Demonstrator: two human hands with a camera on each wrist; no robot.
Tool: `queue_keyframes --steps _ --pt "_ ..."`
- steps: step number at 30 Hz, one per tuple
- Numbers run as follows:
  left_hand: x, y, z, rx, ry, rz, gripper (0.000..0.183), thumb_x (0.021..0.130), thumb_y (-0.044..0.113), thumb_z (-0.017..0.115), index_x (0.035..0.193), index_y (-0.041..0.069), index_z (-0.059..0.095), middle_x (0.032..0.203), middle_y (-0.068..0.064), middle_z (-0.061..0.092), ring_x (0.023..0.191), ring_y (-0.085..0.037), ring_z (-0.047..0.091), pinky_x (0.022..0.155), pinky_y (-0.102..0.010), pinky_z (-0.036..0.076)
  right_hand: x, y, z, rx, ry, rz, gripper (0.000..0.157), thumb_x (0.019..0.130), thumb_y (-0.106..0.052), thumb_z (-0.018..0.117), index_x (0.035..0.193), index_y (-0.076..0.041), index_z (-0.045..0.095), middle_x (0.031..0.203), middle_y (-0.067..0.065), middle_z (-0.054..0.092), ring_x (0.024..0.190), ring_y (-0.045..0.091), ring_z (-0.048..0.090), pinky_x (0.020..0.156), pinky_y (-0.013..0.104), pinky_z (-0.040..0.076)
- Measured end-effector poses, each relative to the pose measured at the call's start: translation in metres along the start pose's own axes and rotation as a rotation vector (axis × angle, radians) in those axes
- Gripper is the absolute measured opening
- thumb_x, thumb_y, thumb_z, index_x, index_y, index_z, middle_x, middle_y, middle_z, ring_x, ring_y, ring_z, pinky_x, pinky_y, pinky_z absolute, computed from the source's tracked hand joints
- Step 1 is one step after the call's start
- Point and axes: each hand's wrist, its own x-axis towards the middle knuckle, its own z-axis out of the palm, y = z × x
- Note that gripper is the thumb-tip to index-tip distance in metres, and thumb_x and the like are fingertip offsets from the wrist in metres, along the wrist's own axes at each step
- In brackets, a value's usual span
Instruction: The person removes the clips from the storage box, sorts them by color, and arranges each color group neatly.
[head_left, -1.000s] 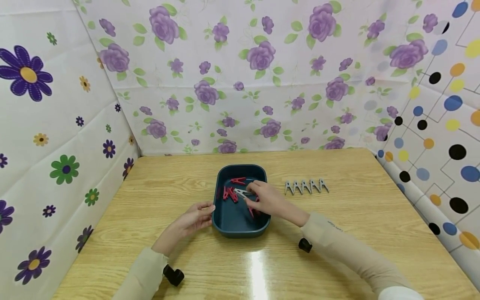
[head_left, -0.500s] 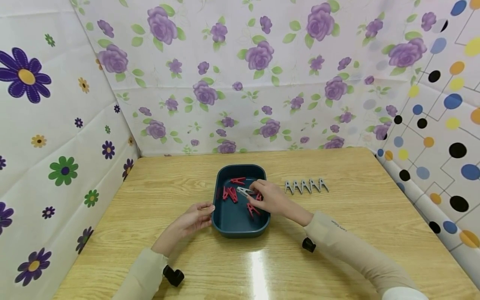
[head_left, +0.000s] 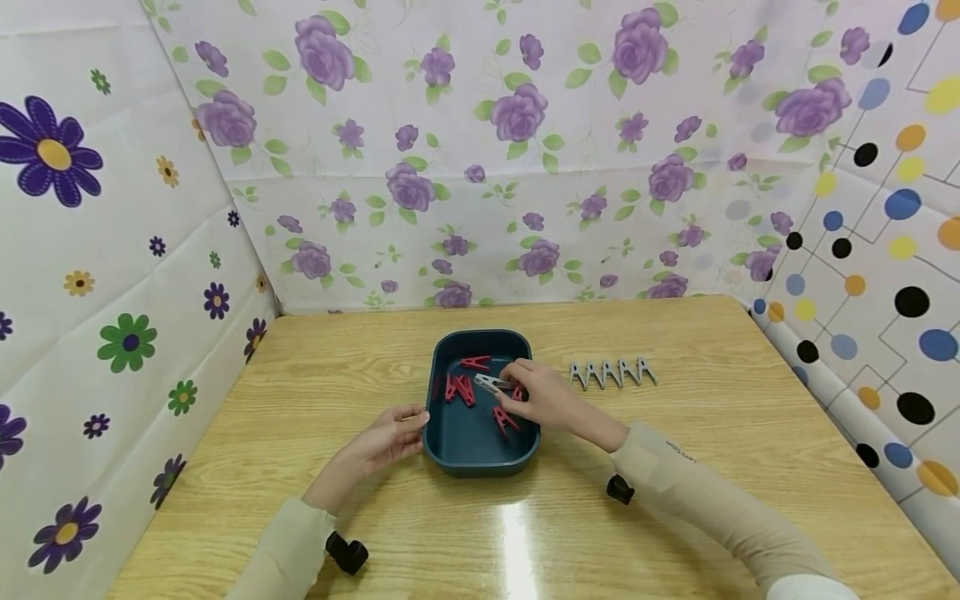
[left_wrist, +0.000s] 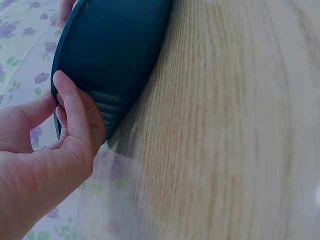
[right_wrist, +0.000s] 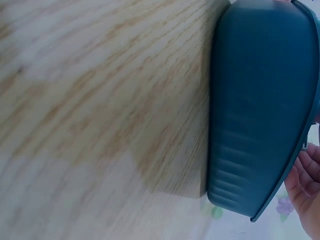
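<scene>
A dark teal plastic tray (head_left: 472, 446) stands on the table, with several red clothespins (head_left: 464, 389) lying inside. My left hand (head_left: 390, 437) grips the tray's left rim; in the left wrist view the thumb and fingers (left_wrist: 75, 112) pinch its edge. Over the tray's right side, my right hand (head_left: 543, 397) pinches a grey clothespin (head_left: 486, 382) whose tip points left. One red clothespin (head_left: 505, 419) lies just below that hand, and another is partly hidden by its fingers. The right wrist view shows the tray's outer wall (right_wrist: 260, 100) and part of the right hand (right_wrist: 307, 182).
To the right of the tray, several grey clothespins (head_left: 607, 372) stand in a row on the wooden table (head_left: 360, 350). Floral cloth (head_left: 480, 208) hangs behind the table. Dotted cloth (head_left: 885, 333) hangs along the right side.
My right hand has shifted slightly to the right with the grey clothespin, showing more of the red clothespin below it. My left hand stays on the tray's rim.
</scene>
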Motion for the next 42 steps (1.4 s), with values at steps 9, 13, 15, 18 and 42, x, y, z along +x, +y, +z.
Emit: queue_keyframes --steps 9,13,15,18,42 --pt "0.0 0.001 -0.001 -0.002 -0.001 -0.003 0.044 0.101 0.018 0.052 0.134 -0.005 0.036 0.092 0.002 0.063 0.077 -0.005 0.06 0.069 -0.018 0.053 -0.004 0.007 -0.004 -0.016 0.062 -0.05 0.021 0.087 -0.022 0.071 0.103 -0.01 0.064 0.087 0.007 0.063 0.072 0.019 0.062 0.061 0.022 0.049" --pt "0.0 0.001 0.0 -0.007 0.002 -0.005 0.041 0.101 0.017 0.052 0.132 -0.005 0.037 0.092 0.001 0.063 0.077 -0.005 0.061 0.068 -0.018 0.052 -0.008 0.011 -0.008 -0.043 0.085 -0.045 0.021 0.086 -0.023 0.072 0.102 -0.011 0.065 0.087 0.004 0.063 0.069 0.016 0.06 0.059 0.021 0.047" --pt "0.001 0.001 0.0 -0.009 0.004 -0.005 0.041 0.101 0.017 0.052 0.132 -0.005 0.038 0.092 0.001 0.063 0.076 -0.006 0.061 0.068 -0.018 0.052 -0.009 0.013 -0.01 -0.054 0.095 -0.047 0.021 0.086 -0.023 0.072 0.101 -0.01 0.065 0.087 0.003 0.063 0.07 0.014 0.06 0.059 0.021 0.048" --pt "0.002 0.0 0.0 -0.009 0.001 -0.006 0.04 0.101 0.017 0.052 0.131 -0.005 0.038 0.092 0.001 0.063 0.076 -0.005 0.061 0.068 -0.018 0.052 -0.011 0.016 -0.012 -0.059 0.096 -0.04 0.021 0.086 -0.022 0.072 0.101 -0.01 0.065 0.089 0.003 0.064 0.071 0.015 0.06 0.061 0.022 0.049" --pt "0.0 0.002 0.0 -0.004 -0.014 -0.002 0.041 0.101 0.016 0.053 0.132 -0.007 0.038 0.091 0.001 0.064 0.075 -0.005 0.06 0.068 -0.017 0.052 -0.033 0.05 -0.03 -0.127 0.141 0.122 0.021 0.086 -0.019 0.068 0.105 -0.012 0.064 0.096 0.004 0.063 0.078 0.018 0.061 0.058 0.025 0.048"
